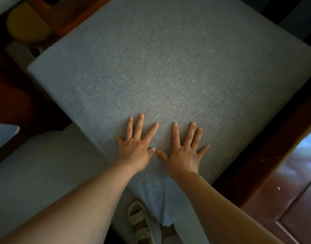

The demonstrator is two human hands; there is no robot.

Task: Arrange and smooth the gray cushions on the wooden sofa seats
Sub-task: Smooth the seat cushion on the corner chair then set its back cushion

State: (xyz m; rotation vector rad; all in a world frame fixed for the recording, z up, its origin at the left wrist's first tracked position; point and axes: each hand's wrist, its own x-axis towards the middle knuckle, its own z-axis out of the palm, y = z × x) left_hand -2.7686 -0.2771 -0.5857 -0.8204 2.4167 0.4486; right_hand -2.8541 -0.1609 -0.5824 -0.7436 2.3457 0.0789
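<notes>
Gray woven cloth covers the big square cushion [168, 71], which fills most of the view and sits turned like a diamond. Both hands lie flat on its near part, palms down, fingers straight and spread wide, holding nothing. The left hand [136, 147] and the right hand [183, 152] are side by side, and their thumb tips almost touch. Dark brown wood [256, 166] of the sofa frame shows along the cushion's right edge. A second gray cushion [42, 166] sits low on the left. A foot in a pale sandal [139, 221] shows below, between the arms.
</notes>
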